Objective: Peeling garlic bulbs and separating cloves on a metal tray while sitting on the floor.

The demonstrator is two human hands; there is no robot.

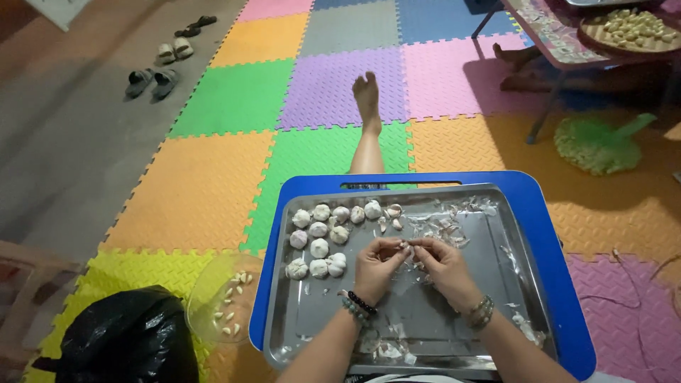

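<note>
The left hand (377, 264) and the right hand (441, 264) are meeting over the middle of the steel tray (525, 284), fingers of both pinching a single garlic clove (406, 247) between their tips. The clove is sitting just above the tray floor, at the tray's centre. Whole garlic bulbs (319, 241) are lying grouped at 10 o'clock from the hands, in the tray's far-left corner. Loose papery skins (443, 223) are lying at 1 o'clock from the hands, with more scraps at 6 o'clock near the wrists. The tray is resting on a blue surface (560, 284). A clear bowl (216, 301) holding peeled cloves is sitting at 9 o'clock, just beside the blue edge, on the foam floor mat (191, 191). A black plastic bag (124, 337) is lying at 8 o'clock.
</note>
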